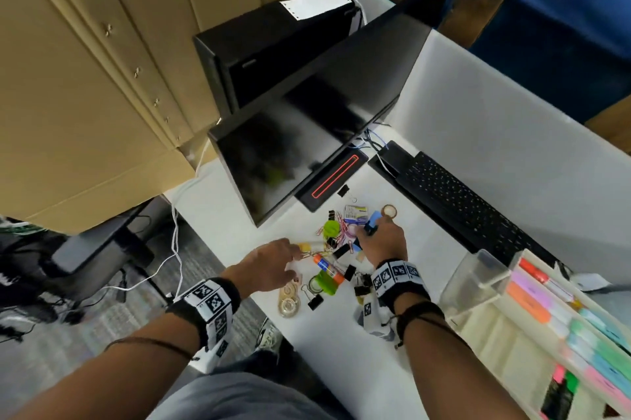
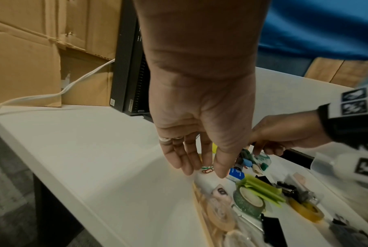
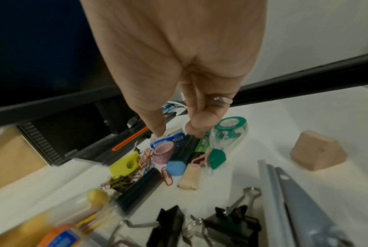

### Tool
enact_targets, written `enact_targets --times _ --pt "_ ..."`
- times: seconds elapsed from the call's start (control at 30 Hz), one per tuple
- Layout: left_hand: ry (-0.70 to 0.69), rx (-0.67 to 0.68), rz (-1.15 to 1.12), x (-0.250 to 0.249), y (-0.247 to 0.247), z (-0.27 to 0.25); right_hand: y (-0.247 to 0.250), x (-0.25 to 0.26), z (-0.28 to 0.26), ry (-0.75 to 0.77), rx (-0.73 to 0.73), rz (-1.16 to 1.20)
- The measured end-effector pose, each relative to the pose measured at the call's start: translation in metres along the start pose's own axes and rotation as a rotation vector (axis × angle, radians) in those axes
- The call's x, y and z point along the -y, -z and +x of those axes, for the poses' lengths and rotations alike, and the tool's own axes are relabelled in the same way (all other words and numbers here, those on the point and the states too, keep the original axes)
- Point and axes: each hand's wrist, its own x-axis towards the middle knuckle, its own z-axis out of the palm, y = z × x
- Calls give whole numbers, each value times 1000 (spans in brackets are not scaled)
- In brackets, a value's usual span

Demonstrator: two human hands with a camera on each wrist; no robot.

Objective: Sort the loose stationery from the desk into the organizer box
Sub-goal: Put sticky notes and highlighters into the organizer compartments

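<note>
The right hand (image 1: 382,242) pinches what looks like a blue-capped marker (image 3: 180,160); beside it, the left hand (image 1: 269,266) reaches with relaxed fingers over paper clips (image 2: 206,169).

Smooth matt white desk (image 1: 358,368), glossy black monitor (image 1: 307,132), clear plastic organizer box (image 1: 478,286).

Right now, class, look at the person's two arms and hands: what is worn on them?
Both forearms are bare, with no sleeves. The left wrist and right wrist each carry a black band with white tags printed in black square patterns. A thin dark cord circles the left forearm; several dark cords wrap the right. A silvery ring shows on the left hand and the right hand.
</note>
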Motion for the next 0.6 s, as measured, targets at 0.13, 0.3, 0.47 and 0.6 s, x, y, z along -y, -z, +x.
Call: enact_targets --times 0.13,0.3,0.47,0.6 --pt "-30 8 -19 3 3 0 -8 4 10 -73 20 11" --pt "-58 16 -63 -1 4 2 -2 14 14 -171 77 78" --pt "-105 40 -76 -24 10 12 -1 11 10 -225 136 60" --pt "-143 25 -103 -42 9 20 -3 5 6 -216 96 80"
